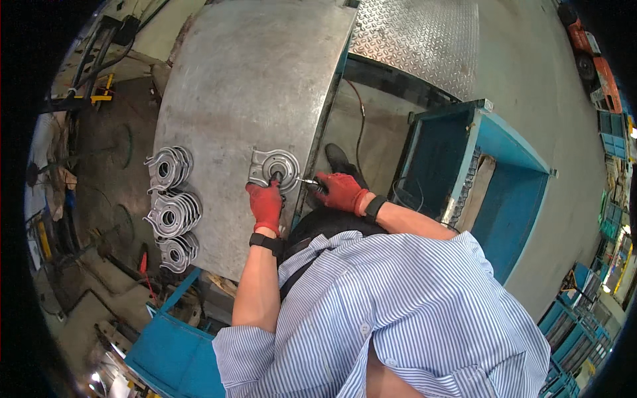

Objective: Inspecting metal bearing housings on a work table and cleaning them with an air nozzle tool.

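- I see the steel table (245,79); the ringed metal part (277,160) lies on its right edge.
- I see the left hand (267,204) touching that part; I cannot tell whether its fingers grip.
- I see the right hand (344,193), just beyond the table's right edge, closed around a slim tool (307,181).
- Three stacks of similar parts (188,213) line the table's left edge.

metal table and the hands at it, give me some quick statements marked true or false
1. The left hand is on a metal part. True.
2. The right hand holds a slim tool. True.
3. Both hands are bare. False: they wear red gloves.
4. The grouped parts lie by the table's right edge. False: three groups of parts lie by the left edge of the table.
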